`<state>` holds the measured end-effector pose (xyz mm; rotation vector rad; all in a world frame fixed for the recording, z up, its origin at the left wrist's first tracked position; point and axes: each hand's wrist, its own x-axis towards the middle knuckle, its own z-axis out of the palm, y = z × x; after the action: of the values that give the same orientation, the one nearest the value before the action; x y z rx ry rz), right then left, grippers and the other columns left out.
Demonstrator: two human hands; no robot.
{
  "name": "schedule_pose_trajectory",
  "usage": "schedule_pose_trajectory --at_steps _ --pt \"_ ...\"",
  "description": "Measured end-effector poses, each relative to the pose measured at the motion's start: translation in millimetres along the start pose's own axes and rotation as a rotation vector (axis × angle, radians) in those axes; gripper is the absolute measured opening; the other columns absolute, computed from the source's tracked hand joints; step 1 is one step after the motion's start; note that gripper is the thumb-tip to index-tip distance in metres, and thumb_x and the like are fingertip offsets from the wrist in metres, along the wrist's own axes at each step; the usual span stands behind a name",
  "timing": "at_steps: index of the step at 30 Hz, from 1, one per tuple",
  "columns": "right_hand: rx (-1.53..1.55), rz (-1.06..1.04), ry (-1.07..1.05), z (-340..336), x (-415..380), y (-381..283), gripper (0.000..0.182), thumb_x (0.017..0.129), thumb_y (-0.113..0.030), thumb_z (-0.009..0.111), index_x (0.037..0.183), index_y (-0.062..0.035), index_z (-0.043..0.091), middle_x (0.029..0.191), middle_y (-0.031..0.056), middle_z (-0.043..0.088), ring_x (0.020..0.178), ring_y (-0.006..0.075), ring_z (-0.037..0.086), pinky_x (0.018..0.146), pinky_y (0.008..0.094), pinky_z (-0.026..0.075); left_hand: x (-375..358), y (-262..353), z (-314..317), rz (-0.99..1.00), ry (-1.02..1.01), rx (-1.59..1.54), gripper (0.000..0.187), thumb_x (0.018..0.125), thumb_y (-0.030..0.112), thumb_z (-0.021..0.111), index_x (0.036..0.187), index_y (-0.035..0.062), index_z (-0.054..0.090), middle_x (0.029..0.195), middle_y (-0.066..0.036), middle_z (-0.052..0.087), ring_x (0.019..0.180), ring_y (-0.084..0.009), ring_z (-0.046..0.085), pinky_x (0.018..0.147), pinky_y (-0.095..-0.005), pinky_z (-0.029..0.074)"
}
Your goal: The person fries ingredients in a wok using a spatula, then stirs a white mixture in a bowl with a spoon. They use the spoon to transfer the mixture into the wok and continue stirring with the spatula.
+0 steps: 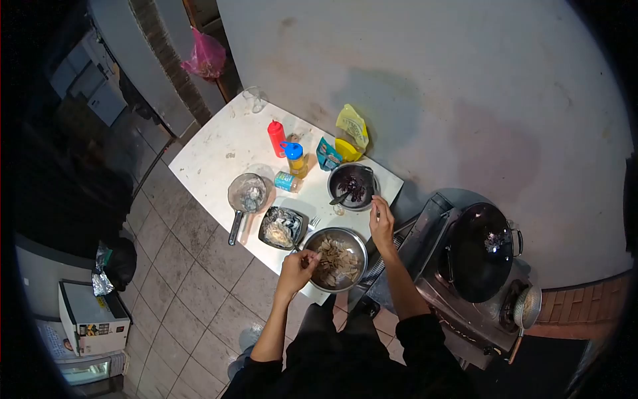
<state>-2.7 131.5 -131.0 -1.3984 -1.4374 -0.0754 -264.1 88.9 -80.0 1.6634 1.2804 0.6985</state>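
Observation:
A round metal bowl [365, 258] stands at the table's near edge, holding many pale brown sliced pieces [336, 261]. Over its left rim is my left hand [299, 271], fingertips pinched together above the food; whatever lies between them is too small to name. My right hand [382, 227] is raised to the right of the bowl, thumb and fingers drawn together close to a metal pot [330, 181]. Inside that pot are dark purplish pieces [355, 189] and a dark spoon [340, 198]. I cannot make out what the right fingertips hold, if anything.
On the white table [209, 156] are a foil-lined black tray [284, 227], a handled pan [247, 193], a red squeeze bottle [277, 137], a blue-topped jar [294, 158], a lying jar [287, 181] and a yellow packet [352, 130]. A stove with a black wok [478, 256] stands right.

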Motion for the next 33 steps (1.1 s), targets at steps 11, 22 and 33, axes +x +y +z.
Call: schedule_pose_trajectory --at_steps 11,22,33 --pt "-0.016 -0.042 -0.067 -1.9 -3.2 13.2 0.013 0.087 0.007 0.054 0.1 0.0068 0.056 0.106 0.0203 0.062 0.089 0.0323 0.065 0.078 0.0359 0.052 21.7 13.5 10.4 0.066 -0.114 0.008 0.026 0.086 0.023 0.067 0.086 -0.0025 0.067 0.06 -0.008 0.059 0.051 -0.0132 0.052 0.051 -0.0288 0.041" --pt "0.417 0.45 0.721 -89.8 13.7 -86.7 0.011 0.094 0.003 0.041 0.099 0.0097 0.049 0.107 0.0238 0.057 0.067 0.0203 0.065 0.072 0.041 0.06 28.9 36.1 29.2 0.155 -0.256 -0.031 0.023 0.086 0.02 0.067 0.089 -0.0022 0.068 0.069 -0.01 0.065 0.056 -0.0118 0.056 0.054 -0.0275 0.044" --pt "0.116 0.486 0.624 -343.8 -71.2 -135.1 0.024 0.098 -0.011 0.049 0.107 0.0085 0.06 0.117 0.0212 0.06 0.075 0.0188 0.064 0.076 0.0362 0.055 8.4 127.8 126.2 0.29 -0.567 -0.144 0.025 0.091 0.021 0.063 0.095 -0.0027 0.066 0.066 0.003 0.056 0.059 -0.0029 0.046 0.053 -0.0204 0.037"
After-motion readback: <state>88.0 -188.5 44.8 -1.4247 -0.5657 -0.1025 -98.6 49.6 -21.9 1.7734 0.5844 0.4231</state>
